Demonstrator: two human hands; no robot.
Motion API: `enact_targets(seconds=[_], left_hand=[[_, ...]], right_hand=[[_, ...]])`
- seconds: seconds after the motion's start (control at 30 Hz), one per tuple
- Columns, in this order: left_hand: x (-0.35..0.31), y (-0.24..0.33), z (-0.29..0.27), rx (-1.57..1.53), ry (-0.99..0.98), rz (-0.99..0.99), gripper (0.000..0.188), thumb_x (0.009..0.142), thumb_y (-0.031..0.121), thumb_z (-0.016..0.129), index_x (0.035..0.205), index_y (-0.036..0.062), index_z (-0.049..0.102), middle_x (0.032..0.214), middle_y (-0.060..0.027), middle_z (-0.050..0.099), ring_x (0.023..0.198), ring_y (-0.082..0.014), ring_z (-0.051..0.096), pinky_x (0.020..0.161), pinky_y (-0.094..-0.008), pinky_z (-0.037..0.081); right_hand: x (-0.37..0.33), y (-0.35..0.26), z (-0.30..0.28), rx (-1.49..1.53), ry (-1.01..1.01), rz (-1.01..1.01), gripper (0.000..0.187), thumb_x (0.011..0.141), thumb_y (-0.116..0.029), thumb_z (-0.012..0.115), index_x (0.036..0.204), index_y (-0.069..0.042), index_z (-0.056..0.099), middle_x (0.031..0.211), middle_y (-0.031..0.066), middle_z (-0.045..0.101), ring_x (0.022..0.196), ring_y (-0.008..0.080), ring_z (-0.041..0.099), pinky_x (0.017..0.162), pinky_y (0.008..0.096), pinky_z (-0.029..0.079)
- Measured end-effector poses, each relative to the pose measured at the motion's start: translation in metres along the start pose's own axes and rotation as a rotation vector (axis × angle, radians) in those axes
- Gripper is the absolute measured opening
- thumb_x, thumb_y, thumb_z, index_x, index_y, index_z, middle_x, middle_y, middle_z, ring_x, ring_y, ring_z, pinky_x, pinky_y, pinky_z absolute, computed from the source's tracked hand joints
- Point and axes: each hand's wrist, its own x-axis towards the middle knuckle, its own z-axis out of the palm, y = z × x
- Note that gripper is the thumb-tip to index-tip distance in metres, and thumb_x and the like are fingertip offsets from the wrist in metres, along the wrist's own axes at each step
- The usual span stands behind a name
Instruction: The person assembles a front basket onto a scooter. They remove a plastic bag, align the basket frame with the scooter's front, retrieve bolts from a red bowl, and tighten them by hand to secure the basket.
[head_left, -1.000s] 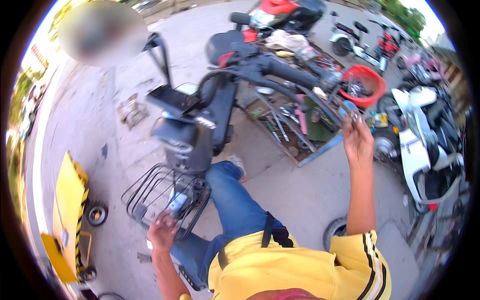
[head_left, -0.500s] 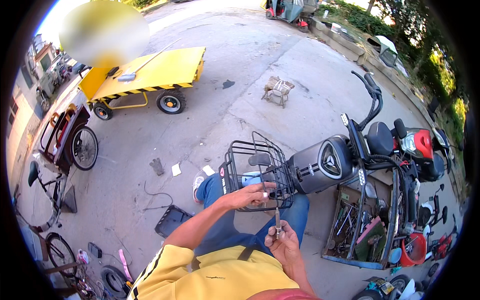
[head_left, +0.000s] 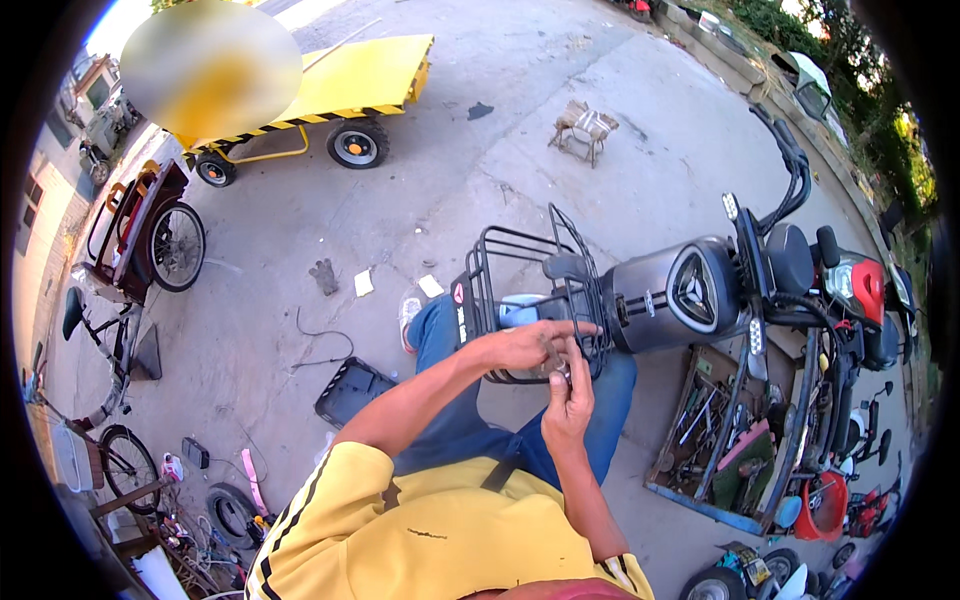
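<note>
A black wire basket (head_left: 485, 285) on the front of a dark electric scooter (head_left: 665, 293) stands between my knees. My left hand (head_left: 520, 347) lies over its near side with the index finger stretched toward the scooter body; the other fingers are partly hidden. Just below, my right hand (head_left: 568, 405) pinches a slim metal tool (head_left: 552, 354), tilted up close to the left hand's fingers. Its tip is blurred, and I cannot make out whether it touches the basket. A light-blue object (head_left: 520, 309) shows behind the bars.
On my right stands a metal toolbox (head_left: 655, 485) with wrenches and loose tools, beside a red basin (head_left: 826, 505). A black plastic tray (head_left: 353, 391) lies left of my legs. Farther off are a yellow flatbed cart (head_left: 375, 75), a small stool (head_left: 584, 130) and a cargo tricycle (head_left: 150, 240).
My right hand has risen, bringing the metal tool up to the left hand. The left hand has shifted rightward along the basket. The view has tilted down a little.
</note>
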Motion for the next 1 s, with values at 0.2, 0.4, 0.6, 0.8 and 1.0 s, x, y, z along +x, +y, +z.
enact_targets(seconds=[0.2,0.4,0.6,0.8,1.0], left_hand=[[0.011,-0.008,-0.005,-0.435,0.261,-0.137,0.033,0.092,0.009,0.046,0.122,0.0002,0.057,0.103,-0.0083,0.062,0.090,-0.0165,0.058,0.079,-0.0310,0.049],[0.010,-0.004,-0.011,-0.827,0.529,-0.014,0.034,0.090,-0.006,0.038,0.120,-0.0048,0.053,0.100,-0.0106,0.059,0.076,-0.0151,0.051,0.067,-0.0308,0.047],[0.009,-0.008,-0.010,-0.863,0.515,0.049,0.024,0.103,0.003,0.043,0.123,-0.0048,0.054,0.100,-0.0102,0.060,0.075,-0.0137,0.049,0.067,-0.0298,0.046],[0.010,-0.011,-0.013,-0.939,0.562,0.101,0.028,0.103,0.004,0.042,0.125,-0.0083,0.052,0.122,-0.0220,0.063,0.094,-0.0204,0.064,0.085,-0.0342,0.057],[0.013,-0.013,-0.012,-0.938,0.584,0.131,0.028,0.103,0.002,0.040,0.125,-0.0102,0.052,0.132,-0.0284,0.059,0.113,-0.0280,0.065,0.097,-0.0367,0.057]], right_hand=[[0.010,0.014,-0.002,-0.146,0.021,-0.097,0.038,0.101,-0.005,0.054,0.139,0.002,0.057,0.120,0.0182,0.064,0.106,0.0309,0.064,0.095,0.0375,0.050],[0.021,0.024,-0.001,-0.316,0.118,-0.218,0.037,0.103,-0.003,0.052,0.139,0.004,0.057,0.132,0.0227,0.059,0.134,0.0393,0.053,0.101,0.0422,0.049],[0.034,0.036,0.021,-0.030,0.230,0.135,0.042,0.107,-0.012,0.049,0.146,0.004,0.049,0.126,0.0150,0.063,0.112,0.0200,0.060,0.099,0.0349,0.048],[0.045,0.024,0.019,-0.078,0.216,0.191,0.041,0.106,-0.012,0.052,0.144,0.004,0.051,0.123,0.0141,0.065,0.110,0.0190,0.061,0.097,0.0327,0.049],[0.033,0.019,0.007,-0.248,0.090,0.221,0.029,0.102,-0.014,0.059,0.126,0.003,0.060,0.115,0.0167,0.066,0.099,0.0280,0.066,0.087,0.0372,0.051]])
